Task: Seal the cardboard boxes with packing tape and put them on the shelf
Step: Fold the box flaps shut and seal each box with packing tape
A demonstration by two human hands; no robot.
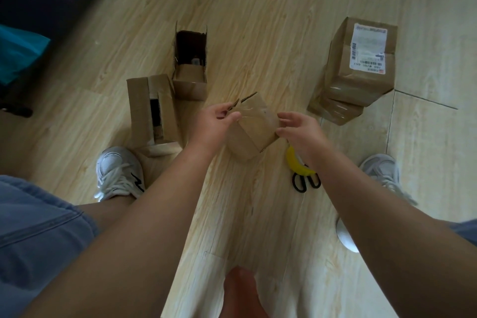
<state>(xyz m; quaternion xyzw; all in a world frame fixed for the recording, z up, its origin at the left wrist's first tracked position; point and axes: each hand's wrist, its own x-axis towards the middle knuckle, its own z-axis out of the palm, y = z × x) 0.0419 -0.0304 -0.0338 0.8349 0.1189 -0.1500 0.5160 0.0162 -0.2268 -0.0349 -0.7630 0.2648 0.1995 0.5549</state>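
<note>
I hold a small cardboard box (254, 125) above the wooden floor, with clear tape shining across its top. My left hand (215, 122) pinches the box's left top edge at the flaps. My right hand (299, 131) touches the box's right side, thumb on the corner and fingers loosely spread. A yellow tape roll (296, 164) lies on the floor under my right wrist, partly hidden, with black-handled scissors (305, 182) beside it.
Two open boxes stand on the floor to the left: one (152, 111) near my left shoe (117, 171), one (191, 64) farther back. Two taped boxes are stacked at the right (358, 67). My right shoe (382, 170) is at the right. Dark furniture lines the upper left.
</note>
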